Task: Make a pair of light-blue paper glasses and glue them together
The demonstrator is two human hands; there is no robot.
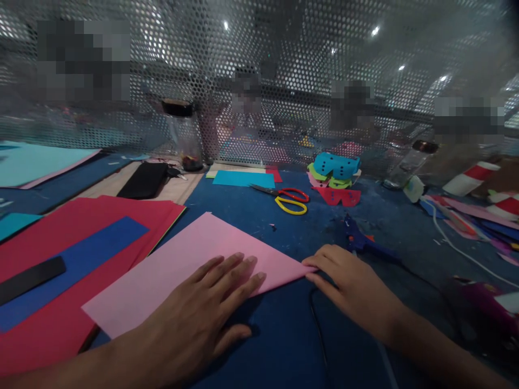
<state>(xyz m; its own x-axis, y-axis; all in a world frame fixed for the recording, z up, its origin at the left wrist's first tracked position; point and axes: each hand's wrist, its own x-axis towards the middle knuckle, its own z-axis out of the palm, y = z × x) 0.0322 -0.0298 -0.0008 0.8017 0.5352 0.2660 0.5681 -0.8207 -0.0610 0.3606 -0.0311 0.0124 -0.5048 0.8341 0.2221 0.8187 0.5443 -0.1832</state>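
Observation:
A pink sheet of paper [178, 259] lies on the blue tabletop, its right part folded over into a point. My left hand [211, 308] rests flat on the paper with its fingers stretched out. At the pointed right corner, my right hand [344, 286] pinches the pink paper between thumb and fingers. Beyond the sheet are scissors [290, 199] with one red and one yellow handle loop. A blue glue gun [367, 243] lies just past my right hand.
Red sheets [81, 221] with a blue strip [109, 240] lie at left, near a black phone [144, 180]. Punched paper masks [336, 167] are stacked at the back. A glass bottle [186, 140] stands by the perforated metal screen [275, 108]. Cables cross the right side.

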